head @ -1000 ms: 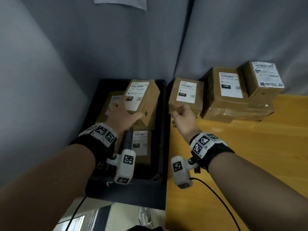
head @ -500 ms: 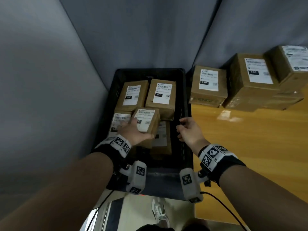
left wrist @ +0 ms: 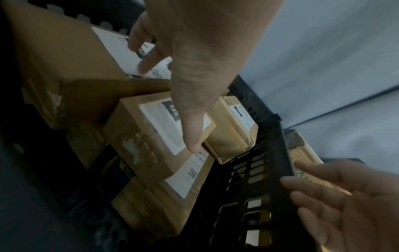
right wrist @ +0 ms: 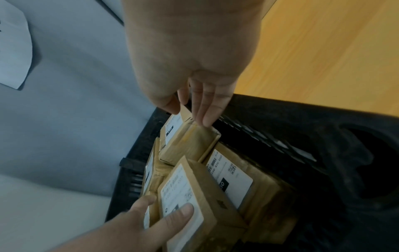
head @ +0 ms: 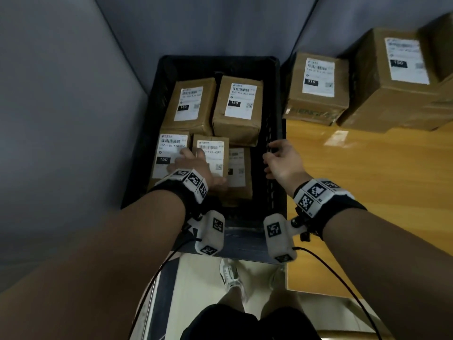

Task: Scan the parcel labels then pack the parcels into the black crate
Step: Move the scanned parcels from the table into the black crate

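- A small labelled parcel lay inside the black crate, atop other parcels near its front, lower than half a second earlier.
- The left hand grasped the parcel, thumb on its label.
- The right hand hovered over the crate's right rim, fingers relaxed, holding nothing.
- Two parcels stood right of the crate on the wooden table.

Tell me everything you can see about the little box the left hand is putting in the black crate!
The little box is brown cardboard, wrapped in shiny tape, with a white label on top showing a barcode, small print and a square code. It sits in the black crate, slightly tilted, resting on top of other labelled parcels. The left hand holds it, thumb on the label and fingers over its far side. The right hand hovers by the crate's rim, not touching it.
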A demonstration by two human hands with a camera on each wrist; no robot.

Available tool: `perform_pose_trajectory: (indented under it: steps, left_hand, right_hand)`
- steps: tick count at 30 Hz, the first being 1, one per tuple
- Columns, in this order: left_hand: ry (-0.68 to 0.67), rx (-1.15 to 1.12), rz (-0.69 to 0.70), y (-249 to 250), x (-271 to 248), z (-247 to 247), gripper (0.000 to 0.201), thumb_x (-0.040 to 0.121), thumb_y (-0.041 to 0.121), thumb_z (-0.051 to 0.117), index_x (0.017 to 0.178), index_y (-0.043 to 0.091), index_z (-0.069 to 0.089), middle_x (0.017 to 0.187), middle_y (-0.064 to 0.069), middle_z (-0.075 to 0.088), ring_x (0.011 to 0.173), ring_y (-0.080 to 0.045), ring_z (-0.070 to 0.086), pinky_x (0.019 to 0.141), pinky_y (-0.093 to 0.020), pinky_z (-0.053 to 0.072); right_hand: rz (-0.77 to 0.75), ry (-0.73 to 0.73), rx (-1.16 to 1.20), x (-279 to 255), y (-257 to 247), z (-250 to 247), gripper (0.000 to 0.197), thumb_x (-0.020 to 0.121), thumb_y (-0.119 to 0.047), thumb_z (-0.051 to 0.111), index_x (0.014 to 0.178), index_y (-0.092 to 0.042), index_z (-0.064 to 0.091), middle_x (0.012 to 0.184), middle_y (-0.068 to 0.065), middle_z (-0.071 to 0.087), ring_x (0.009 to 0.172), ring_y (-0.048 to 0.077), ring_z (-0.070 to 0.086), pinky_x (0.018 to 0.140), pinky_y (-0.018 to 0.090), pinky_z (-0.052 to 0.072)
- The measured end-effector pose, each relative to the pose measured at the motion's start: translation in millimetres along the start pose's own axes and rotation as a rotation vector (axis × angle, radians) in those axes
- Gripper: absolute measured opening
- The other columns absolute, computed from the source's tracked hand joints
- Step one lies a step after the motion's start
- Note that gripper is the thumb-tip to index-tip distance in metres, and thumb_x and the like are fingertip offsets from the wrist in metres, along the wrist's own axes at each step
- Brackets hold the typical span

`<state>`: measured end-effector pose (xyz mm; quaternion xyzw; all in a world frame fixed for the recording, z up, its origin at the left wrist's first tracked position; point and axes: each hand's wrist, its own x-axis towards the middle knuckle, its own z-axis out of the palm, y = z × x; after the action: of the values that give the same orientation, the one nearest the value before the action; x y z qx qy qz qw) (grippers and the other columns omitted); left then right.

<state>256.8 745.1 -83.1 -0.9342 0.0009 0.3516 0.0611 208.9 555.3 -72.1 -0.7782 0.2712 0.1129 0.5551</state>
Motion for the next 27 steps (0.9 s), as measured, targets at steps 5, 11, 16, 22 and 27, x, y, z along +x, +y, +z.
perform_pose_trajectory:
  steps: [5,11,16,22,27]
  left_hand:
    - [0.21,0.208,0.459,12,9,8,0.091,0.076,0.065,0.062,0.15,0.032,0.021,0.161,-0.011,0.003,0.147,-0.032,-0.003,0.116,-0.056,-0.005]
    - [0.187,0.419,0.483,11,16,9,0.074,0.078,0.057,0.064,0.142,0.032,0.038,0.149,-0.009,0.031,0.143,-0.033,0.016,0.115,-0.056,-0.003]
    - [0.139,0.314,0.434,11,15,13,0.066,0.082,0.046,0.064,0.141,0.034,0.039,0.142,-0.008,0.034,0.135,-0.031,0.03,0.113,-0.055,0.02]
    - [0.051,0.1,0.43,8,17,3,0.05,0.09,0.04,0.055,0.137,0.024,0.048,0.139,-0.011,0.046,0.124,-0.029,0.047,0.101,-0.044,0.044]
    - [0.157,-0.108,0.427,15,5,-27,0.046,0.095,0.035,0.053,0.134,0.011,0.051,0.136,-0.016,0.05,0.128,-0.031,0.043,0.103,-0.038,0.039]
  right_hand:
    - [-0.017,0.019,0.01,3,12,-1,0.025,0.098,-0.01,0.049,0.123,-0.015,0.046,0.09,0.005,0.057,0.072,0.016,0.061,0.058,0.024,0.052]
    - [-0.029,0.022,-0.042,8,13,-1,0.023,0.097,-0.011,0.049,0.119,-0.017,0.046,0.089,0.005,0.059,0.072,0.02,0.063,0.061,0.03,0.056]
    - [-0.009,0.013,-0.003,10,11,-5,0.026,0.098,-0.009,0.047,0.124,-0.014,0.045,0.094,0.011,0.062,0.067,0.02,0.063,0.063,0.032,0.059]
    - [0.03,-0.044,0.065,8,11,-13,0.026,0.099,-0.006,0.044,0.124,-0.015,0.044,0.091,0.011,0.063,0.067,0.021,0.062,0.062,0.032,0.06]
    - [0.071,-0.062,0.075,6,7,-28,0.027,0.099,-0.006,0.045,0.125,-0.013,0.045,0.088,0.013,0.064,0.063,0.022,0.06,0.058,0.033,0.057]
